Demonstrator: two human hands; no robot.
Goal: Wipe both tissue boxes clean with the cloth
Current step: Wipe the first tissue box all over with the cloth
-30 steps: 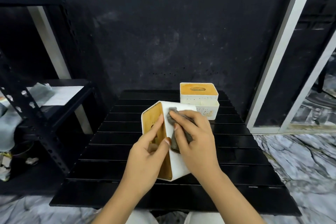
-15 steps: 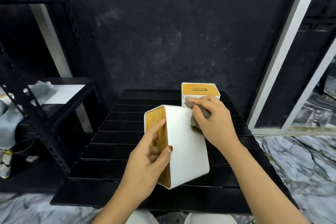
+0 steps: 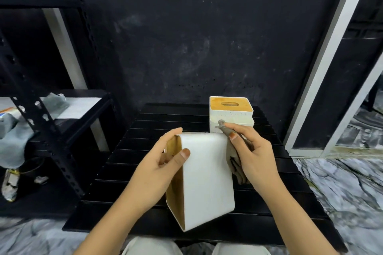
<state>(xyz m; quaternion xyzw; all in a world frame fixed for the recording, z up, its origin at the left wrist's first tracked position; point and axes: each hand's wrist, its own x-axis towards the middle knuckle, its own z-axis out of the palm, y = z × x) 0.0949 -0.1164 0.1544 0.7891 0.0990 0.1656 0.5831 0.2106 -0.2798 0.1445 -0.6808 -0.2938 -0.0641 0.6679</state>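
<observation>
- the near tissue box (image 3: 207, 180) is white, tipped onto its side and held up above the front half of the black slatted desk (image 3: 128, 174), with its wooden lid face turned to the left and a broad white side facing up.
- the left hand (image 3: 157, 172) grips this near tissue box at its upper left edge: the thumb lies curled on the white side, the forefinger reaches over the far top corner, and the other fingers are tucked against the wooden face.
- the right hand (image 3: 255, 157) is just to the right of the near tissue box, its fingers curled round a grey cloth (image 3: 234, 157); the cloth is bunched between the palm and the box's right side, touching it near the top right corner, and its lower folds hang beside that side.
- the thumb and forefinger of the right hand pinch the top end of the cloth, which pokes up in front of what lies behind.
- behind the near tissue box, at the back of the desk, stands the far tissue box (image 3: 231, 114), upright, white with a wooden top and an oval slot; its lower front is partly hidden by the right hand and the cloth.
- left of the near tissue box, off the desk, a black metal rack (image 3: 41, 122) holds a white sheet (image 3: 78, 107) and crumpled pale rags (image 3: 12, 136).
- right of it, a white-framed panel (image 3: 323, 64) leans at a marbled floor (image 3: 342, 184).
- a dark wall (image 3: 196, 37) rises behind the desk.
</observation>
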